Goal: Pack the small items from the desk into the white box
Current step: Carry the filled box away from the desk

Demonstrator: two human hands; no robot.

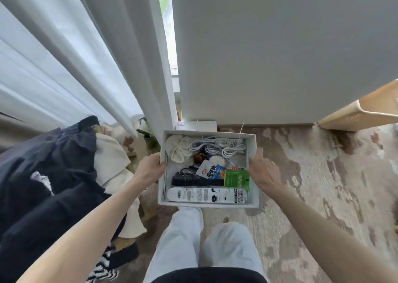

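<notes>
I hold the white box (252, 147) in front of me, above the floor. My left hand (150, 169) grips its left wall and my right hand (261, 169) grips its right wall. Inside lie a cream drawstring pouch (178, 149), a coiled white cable (217, 148), a blue and white snack packet (212, 170), a green packet (237, 178), a black comb-like item (191, 180) and a long white printed tube (206, 195) along the near wall.
A pile of dark and cream clothes (53, 175) lies on the left. White curtains (86, 56) hang behind it. A white cabinet side (280, 56) stands straight ahead, with a pale wooden basket (361, 112) at the right. My legs (206, 244) stand on a patterned brown carpet (323, 185).
</notes>
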